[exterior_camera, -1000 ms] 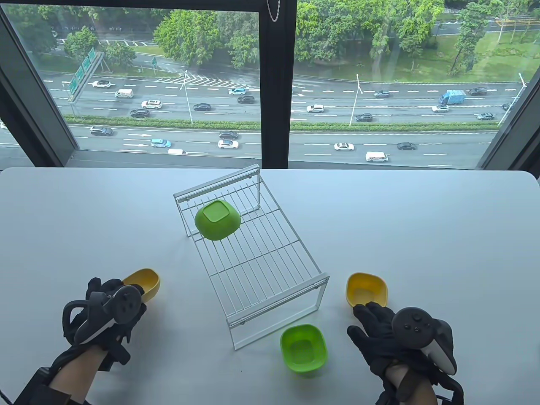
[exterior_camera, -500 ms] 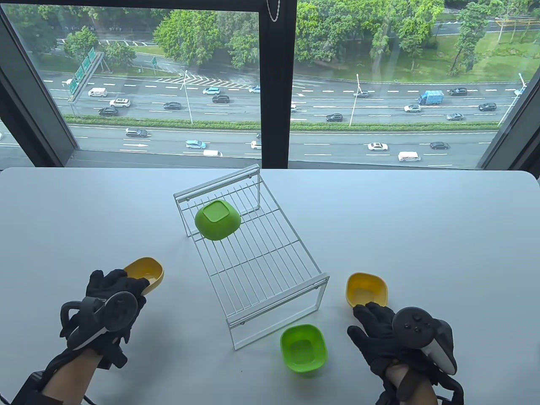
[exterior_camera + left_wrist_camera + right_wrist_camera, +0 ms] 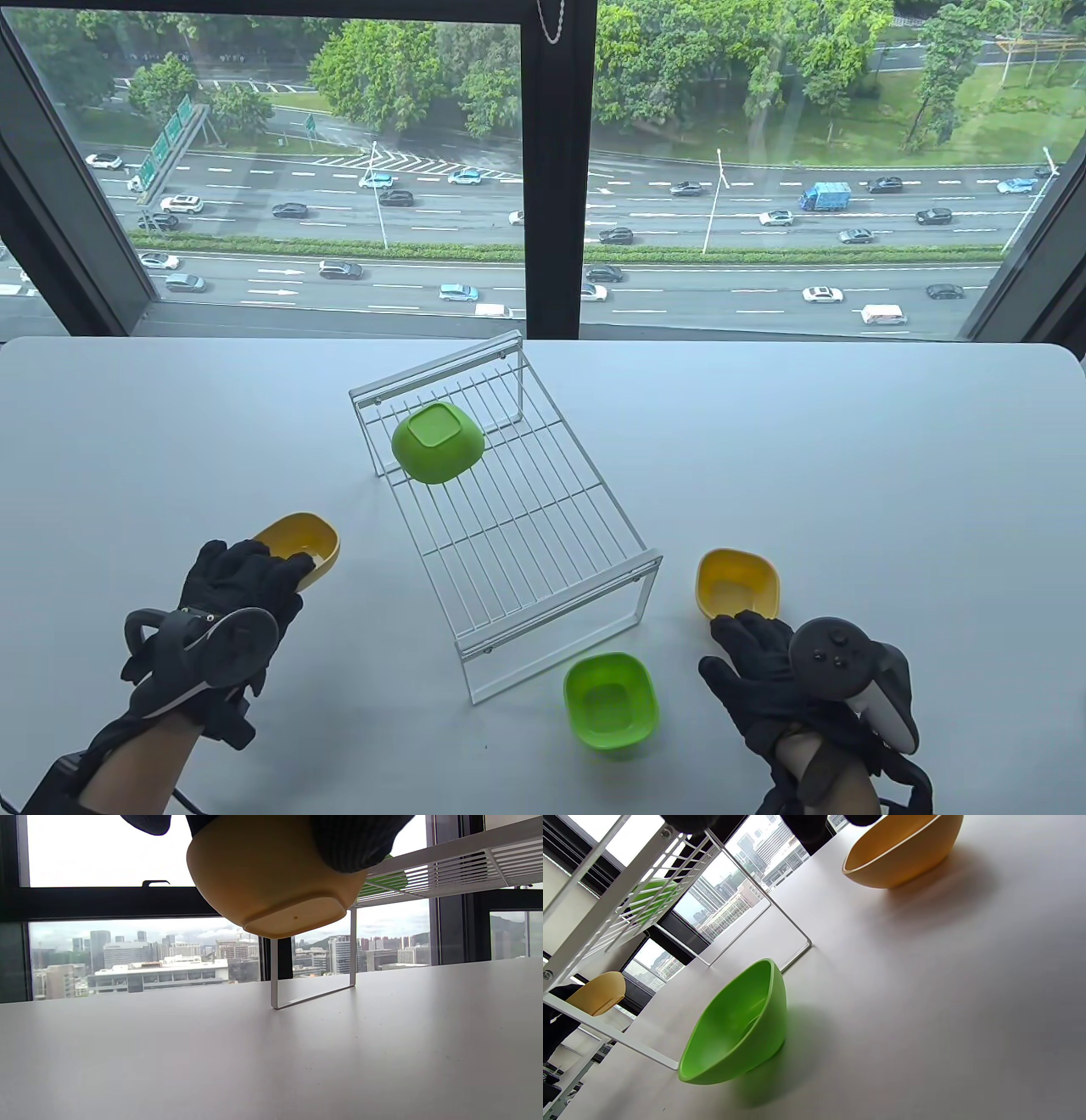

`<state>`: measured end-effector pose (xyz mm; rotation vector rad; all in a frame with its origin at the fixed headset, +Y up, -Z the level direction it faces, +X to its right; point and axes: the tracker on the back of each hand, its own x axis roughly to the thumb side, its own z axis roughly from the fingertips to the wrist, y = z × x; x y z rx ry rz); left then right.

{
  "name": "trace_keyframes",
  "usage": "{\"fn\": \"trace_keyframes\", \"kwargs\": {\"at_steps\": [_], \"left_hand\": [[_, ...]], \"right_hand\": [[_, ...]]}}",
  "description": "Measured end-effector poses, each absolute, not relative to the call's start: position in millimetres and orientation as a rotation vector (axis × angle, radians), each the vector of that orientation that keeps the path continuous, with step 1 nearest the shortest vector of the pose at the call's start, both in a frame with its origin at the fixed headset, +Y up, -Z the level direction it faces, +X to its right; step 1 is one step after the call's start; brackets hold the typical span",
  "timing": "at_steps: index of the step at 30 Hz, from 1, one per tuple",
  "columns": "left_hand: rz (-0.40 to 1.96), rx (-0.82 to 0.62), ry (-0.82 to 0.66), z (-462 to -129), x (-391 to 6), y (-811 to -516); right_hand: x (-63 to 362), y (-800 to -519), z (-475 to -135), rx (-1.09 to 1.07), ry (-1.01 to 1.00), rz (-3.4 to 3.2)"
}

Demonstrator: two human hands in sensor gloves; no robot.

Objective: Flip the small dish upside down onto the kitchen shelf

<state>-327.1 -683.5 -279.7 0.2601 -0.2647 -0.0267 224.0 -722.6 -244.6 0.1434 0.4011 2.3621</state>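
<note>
A white wire kitchen shelf (image 3: 517, 526) stands mid-table, with a green dish (image 3: 437, 442) upside down on its far left corner. My left hand (image 3: 246, 577) grips a small yellow dish (image 3: 307, 543) by its near rim and holds it off the table, left of the shelf. In the left wrist view the dish's underside (image 3: 271, 878) hangs well above the tabletop, with the shelf (image 3: 445, 866) beyond it. My right hand (image 3: 755, 662) rests flat on the table, its fingers just short of a second yellow dish (image 3: 738, 582).
A green dish (image 3: 612, 699) sits upright on the table by the shelf's near right leg; it also shows in the right wrist view (image 3: 738, 1027), as does the second yellow dish (image 3: 903, 849). The window sill runs along the table's far edge.
My left hand has lifted the yellow dish and carried it a little up and to the right, toward the shelf. My right hand has not moved.
</note>
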Motion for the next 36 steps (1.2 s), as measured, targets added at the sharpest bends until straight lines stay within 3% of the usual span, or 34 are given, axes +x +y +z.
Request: {"fn": "trace_keyframes", "kwargs": {"at_steps": [36], "left_hand": [[0.066, 0.309, -0.435, -269.7, -319.1, -676.3]], "right_hand": [[229.3, -720.9, -246.4, 0.138, 0.366, 2.365]]}}
